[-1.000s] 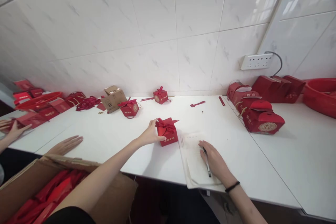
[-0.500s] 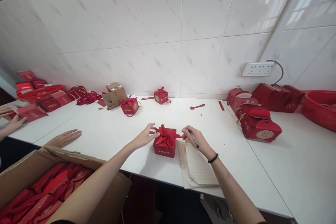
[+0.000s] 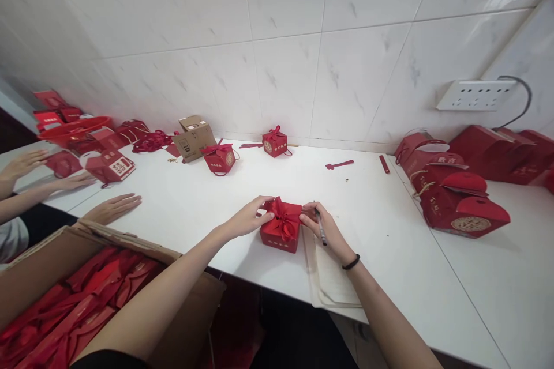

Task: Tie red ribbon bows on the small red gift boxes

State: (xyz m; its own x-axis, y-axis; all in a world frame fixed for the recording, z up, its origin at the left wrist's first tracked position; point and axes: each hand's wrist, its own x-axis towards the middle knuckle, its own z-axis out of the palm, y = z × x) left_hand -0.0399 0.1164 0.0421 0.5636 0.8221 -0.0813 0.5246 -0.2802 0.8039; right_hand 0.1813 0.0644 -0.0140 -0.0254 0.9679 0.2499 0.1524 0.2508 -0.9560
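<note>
On my feed, the table (image 3: 398,282) bears the notebook (image 3: 335,281) and, just left of it, the red box (image 3: 279,239). The red box sits between the left hand (image 3: 247,218), half-curled at its upper left edge, hold indeterminable to me, and the right hand (image 3: 328,232), fingertips at the opposite edge, clasping the pen (image 3: 321,228).

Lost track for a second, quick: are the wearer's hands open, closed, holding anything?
Left hand: half-curled at the bow-tied red box's left side; firm grip can't be told.
Right hand: closed on a pen, fingertips at the box's right side.
</note>
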